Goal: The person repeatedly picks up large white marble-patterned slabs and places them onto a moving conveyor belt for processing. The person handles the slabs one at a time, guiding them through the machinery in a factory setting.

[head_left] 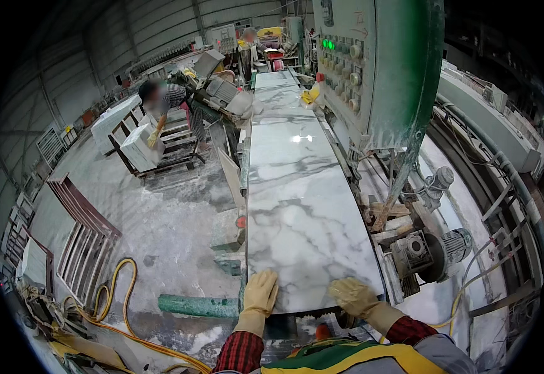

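Note:
A long white marble slab (309,246) with grey veins lies flat in front of me on a narrow machine bed, its polished face up. I wear yellowish rubber gloves on both hands. My left hand (260,292) rests at the slab's near left corner, fingers stretched out together along the edge. Near the right corner, my right hand (354,298) lies on the slab's surface with its fingers extended to the left. Neither hand wraps around anything that I can see. Beyond the near slab, more marble (278,100) continues along the bed.
On the right stands a green and grey control cabinet (353,75) with lit buttons; below it are motors (456,244). A green pipe (198,305) juts left from the bed. At the left are a yellow hose (128,265), metal racks (88,262) and a person (175,96) bending over white blocks.

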{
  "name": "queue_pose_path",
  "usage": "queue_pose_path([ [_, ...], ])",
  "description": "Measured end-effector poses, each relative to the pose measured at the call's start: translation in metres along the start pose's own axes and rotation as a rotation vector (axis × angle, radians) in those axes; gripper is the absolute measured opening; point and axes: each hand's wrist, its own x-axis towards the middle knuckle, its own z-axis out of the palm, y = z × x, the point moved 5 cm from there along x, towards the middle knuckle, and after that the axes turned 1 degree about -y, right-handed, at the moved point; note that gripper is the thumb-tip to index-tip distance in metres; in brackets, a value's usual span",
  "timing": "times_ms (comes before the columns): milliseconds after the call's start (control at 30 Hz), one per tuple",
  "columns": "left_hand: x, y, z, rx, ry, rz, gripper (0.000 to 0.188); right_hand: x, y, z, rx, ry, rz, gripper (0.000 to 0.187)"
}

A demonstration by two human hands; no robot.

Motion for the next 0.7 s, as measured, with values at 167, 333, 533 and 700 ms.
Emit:
queue_pose_path([
  [167, 0.001, -0.001, -0.008, -0.006, 0.073, 0.03, 0.041, -0.049, 0.037, -0.04, 0.036, 0.058, 0.24, 0.037],
  [333, 0.005, -0.004, 0.002, -0.01, 0.065, 0.028, 0.042, -0.089, 0.066, -0.028, -0.041, 0.202, 0.306, 0.037],
  [533, 0.009, -0.009, -0.001, -0.014, 0.117, 0.045, 0.039, -0.023, 0.046, -0.041, 0.04, 0.312, 0.237, 0.044],
  [700, 0.015, -0.009, 0.006, -0.053, 0.04, 0.016, 0.04, -0.005, 0.059, -0.001, 0.044, 0.289, 0.282, 0.048],
])
